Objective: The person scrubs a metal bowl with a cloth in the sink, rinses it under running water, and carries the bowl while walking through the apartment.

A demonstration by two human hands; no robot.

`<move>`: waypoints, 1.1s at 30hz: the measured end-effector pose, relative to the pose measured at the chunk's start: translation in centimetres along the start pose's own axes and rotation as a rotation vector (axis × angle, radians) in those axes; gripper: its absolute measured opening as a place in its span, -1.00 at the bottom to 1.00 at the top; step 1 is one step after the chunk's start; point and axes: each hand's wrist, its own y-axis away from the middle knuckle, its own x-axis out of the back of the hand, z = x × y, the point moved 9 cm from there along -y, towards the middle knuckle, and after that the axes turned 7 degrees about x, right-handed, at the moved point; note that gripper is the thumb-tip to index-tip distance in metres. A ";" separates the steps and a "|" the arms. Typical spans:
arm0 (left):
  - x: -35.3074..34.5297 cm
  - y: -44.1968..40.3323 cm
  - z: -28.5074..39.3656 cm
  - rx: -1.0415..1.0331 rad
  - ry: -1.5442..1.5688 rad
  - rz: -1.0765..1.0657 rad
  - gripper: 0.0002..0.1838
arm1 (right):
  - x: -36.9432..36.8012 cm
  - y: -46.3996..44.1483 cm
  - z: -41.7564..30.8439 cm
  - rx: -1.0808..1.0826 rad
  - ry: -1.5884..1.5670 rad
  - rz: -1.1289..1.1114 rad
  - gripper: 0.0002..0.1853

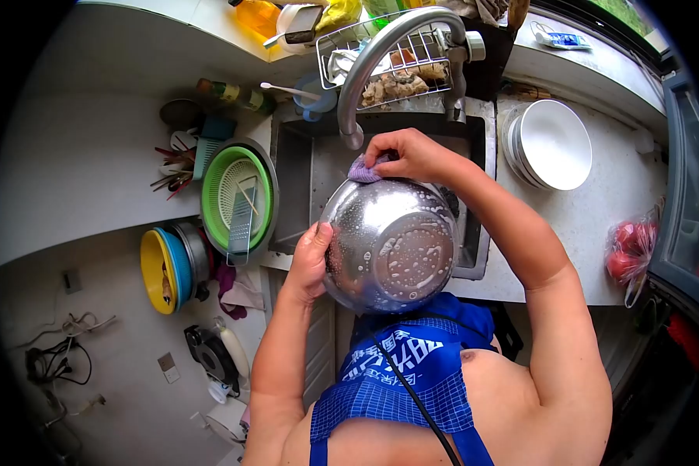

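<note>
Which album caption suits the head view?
Left hand steadies a wet bowl at the sink; right hand holds a cloth against it.

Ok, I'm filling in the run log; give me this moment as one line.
left hand: holds bowl | right hand: holds cloth against bowl | bowl: base toward camera, foam-flecked | place: sink

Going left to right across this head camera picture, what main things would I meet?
Yellow basin → green basin → left hand → soapy metal bowl → stacked white bowls → bag of round red things.
</note>
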 end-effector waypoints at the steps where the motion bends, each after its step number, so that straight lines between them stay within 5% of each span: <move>1: -0.1 -0.3 -0.2 0.006 -0.054 -0.003 -0.64 | -0.8 -0.7 -1.1 0.053 0.033 -0.045 -0.86; 6: 1.2 0.2 2.2 -0.044 -0.123 0.024 -0.66 | -1.0 -3.2 -3.3 0.211 0.080 0.188 -0.87; 11: 1.0 0.1 1.7 -0.068 0.112 0.019 -0.64 | 4.4 3.2 1.1 -0.050 -0.112 0.477 -0.89; 23: 1.2 -0.2 1.1 -0.042 0.131 -0.018 -0.62 | 2.1 4.7 2.4 -0.168 -0.283 0.228 -0.87; 32: 1.0 0.3 1.3 -0.034 0.041 -0.022 -0.63 | 1.9 2.1 1.9 -0.168 0.116 0.109 -0.82; 33: 0.8 0.3 1.3 -0.027 0.024 -0.046 -0.63 | 1.9 1.8 1.3 -0.048 0.209 0.104 -0.83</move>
